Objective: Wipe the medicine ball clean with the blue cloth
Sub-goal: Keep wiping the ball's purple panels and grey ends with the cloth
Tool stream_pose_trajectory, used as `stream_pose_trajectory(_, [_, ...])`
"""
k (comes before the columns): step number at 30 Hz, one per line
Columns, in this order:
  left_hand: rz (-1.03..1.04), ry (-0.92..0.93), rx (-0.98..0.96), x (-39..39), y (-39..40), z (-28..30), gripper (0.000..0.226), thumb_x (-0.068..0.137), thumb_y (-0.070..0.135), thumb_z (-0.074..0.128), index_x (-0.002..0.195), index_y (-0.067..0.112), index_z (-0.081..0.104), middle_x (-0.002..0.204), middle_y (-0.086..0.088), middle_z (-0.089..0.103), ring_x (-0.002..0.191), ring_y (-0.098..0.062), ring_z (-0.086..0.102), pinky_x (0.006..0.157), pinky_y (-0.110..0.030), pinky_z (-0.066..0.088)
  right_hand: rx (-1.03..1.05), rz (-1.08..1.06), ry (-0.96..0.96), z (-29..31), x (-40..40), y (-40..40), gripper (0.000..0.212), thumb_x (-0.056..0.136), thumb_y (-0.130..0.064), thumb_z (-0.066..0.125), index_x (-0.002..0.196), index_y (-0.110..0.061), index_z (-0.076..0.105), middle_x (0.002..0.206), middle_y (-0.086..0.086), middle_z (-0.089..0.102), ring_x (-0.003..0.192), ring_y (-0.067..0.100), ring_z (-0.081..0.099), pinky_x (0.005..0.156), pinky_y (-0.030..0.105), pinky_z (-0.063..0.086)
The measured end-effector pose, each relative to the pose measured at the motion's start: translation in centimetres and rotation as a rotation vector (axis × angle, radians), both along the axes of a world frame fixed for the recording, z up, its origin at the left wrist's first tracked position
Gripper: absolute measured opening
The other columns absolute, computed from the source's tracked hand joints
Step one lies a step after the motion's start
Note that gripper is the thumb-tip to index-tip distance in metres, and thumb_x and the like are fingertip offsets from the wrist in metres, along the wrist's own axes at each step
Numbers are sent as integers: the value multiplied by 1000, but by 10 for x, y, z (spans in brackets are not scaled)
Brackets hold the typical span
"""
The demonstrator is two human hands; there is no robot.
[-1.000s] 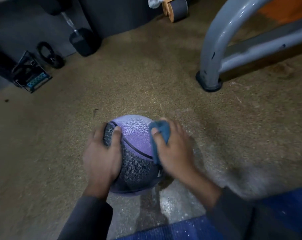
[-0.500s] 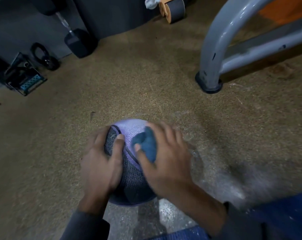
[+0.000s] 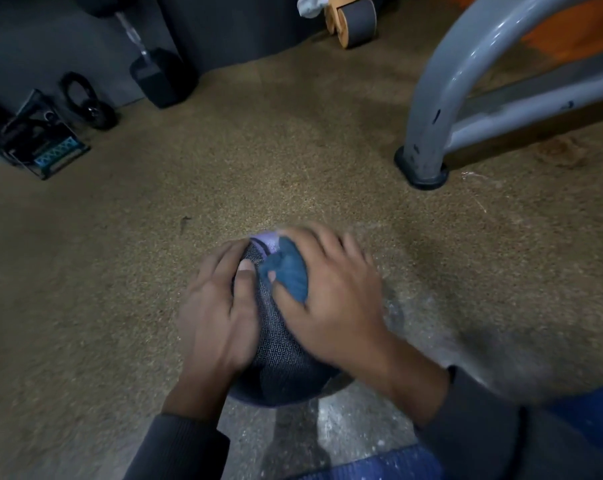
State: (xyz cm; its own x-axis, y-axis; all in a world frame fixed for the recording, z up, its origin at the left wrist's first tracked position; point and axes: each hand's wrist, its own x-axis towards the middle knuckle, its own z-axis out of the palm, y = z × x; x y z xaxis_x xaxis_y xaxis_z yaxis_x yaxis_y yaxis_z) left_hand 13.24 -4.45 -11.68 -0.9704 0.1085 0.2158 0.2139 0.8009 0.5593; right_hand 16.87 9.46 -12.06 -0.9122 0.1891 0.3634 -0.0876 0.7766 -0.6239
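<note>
**Both hands on the ball, cloth under your right**

Head view. The medicine ball [image 3: 279, 355] sits on the speckled brown floor [image 3: 293, 150], just below the centre of the frame. Its near face is dark grey with a fine pattern; a lilac panel shows at the top edge.

Your left hand [image 3: 217, 310] lies against the ball's left side, fingers spread and wrapped over the curve, thumb resting on the grey panel. It holds the ball.

Your right hand [image 3: 331, 292] lies over the upper right of the ball, fingers spread. The blue cloth [image 3: 288, 271] is bunched under the palm and pressed onto the ball, your thumb curled across its lower edge. The hand is slightly blurred.

Dark sleeves cover both forearms. A blue mat [image 3: 372, 462] shows at the bottom edge.

Upper right of the frame: a grey tubular frame [image 3: 445, 81], its foot planted on the floor. Top centre: a wooden wheel with a grey tread [image 3: 355, 19]. Upper left: a dumbbell [image 3: 154, 77], a small black kettlebell [image 3: 92, 105] and, beside it, a dark rack [image 3: 43, 140].
</note>
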Motion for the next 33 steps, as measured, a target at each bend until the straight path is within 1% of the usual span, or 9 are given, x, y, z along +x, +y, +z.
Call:
stream_pose_trajectory(4, [-1, 15, -4, 0, 0, 0, 52, 94, 40, 32, 133, 23, 61, 138, 7, 57, 128, -16, 50, 110, -42, 35, -137, 23, -284, -4, -54, 25, 49, 88, -53, 46, 131, -31, 52, 128, -6, 59, 114, 26, 56, 96, 41, 45])
stream_pose_trajectory(7, [24, 5, -19, 1, 0, 0, 55, 94, 45, 30, 137, 25, 57, 143, 7, 55, 132, -19, 48, 112, -43, 35, -59, 13, -152, -10, -30, 19, 51, 88, -51, 43, 132, -28, 53, 133, -6, 56, 119, 23, 52, 99, 43, 43])
stream_pose_trajectory(10, [81, -70, -35, -7, -2, 1, 62, 91, 52, 28, 144, 28, 48, 150, 6, 47, 138, -18, 42, 113, -36, 31, 44, 88, 24, -16, 31, 3, 55, 88, -50, 45, 136, -25, 49, 141, -4, 51, 119, 26, 50, 93, 46, 43])
stream_pose_trajectory(12, [54, -94, -26, -12, -4, 3, 60, 90, 52, 30, 140, 27, 53, 146, 4, 52, 135, -17, 45, 110, -33, 33, 110, 162, 102, -23, 46, -1, 57, 86, -50, 48, 137, -26, 45, 143, -3, 49, 119, 29, 50, 90, 47, 43])
stream_pose_trajectory(15, [-35, -81, -12, -10, -7, 4, 55, 91, 49, 33, 135, 27, 57, 140, 5, 57, 131, -15, 48, 111, -36, 35, 101, 172, 57, -9, 8, 8, 54, 87, -52, 44, 134, -26, 50, 137, -5, 55, 116, 25, 52, 90, 45, 45])
stream_pose_trajectory(19, [-57, -49, -68, -5, -1, 5, 55, 92, 48, 30, 138, 29, 56, 143, 8, 55, 134, -14, 46, 113, -35, 32, 41, 191, -189, 7, -64, 24, 49, 91, -53, 45, 133, -28, 53, 132, -9, 58, 117, 22, 54, 96, 40, 43])
stream_pose_trajectory(25, [8, -126, -36, -17, 2, 7, 61, 88, 48, 28, 139, 28, 55, 147, 6, 52, 135, -16, 44, 102, -22, 27, 150, 155, 11, -11, 36, 2, 56, 87, -51, 48, 137, -27, 48, 143, -5, 49, 121, 25, 48, 93, 46, 42])
stream_pose_trajectory(28, [-19, -132, 5, -15, 1, 7, 57, 87, 47, 32, 134, 31, 59, 143, 8, 55, 132, -13, 47, 99, -19, 27, 119, 182, 50, -9, 30, 6, 56, 86, -51, 46, 135, -26, 50, 140, -5, 52, 117, 25, 50, 89, 43, 43])
stream_pose_trajectory(33, [-10, -102, -49, -9, 4, 7, 57, 88, 49, 31, 135, 32, 59, 142, 9, 56, 132, -14, 47, 109, -30, 32, -159, 167, -276, 1, -62, 35, 32, 94, -47, 50, 119, -30, 60, 115, -8, 64, 106, 21, 60, 90, 38, 46])
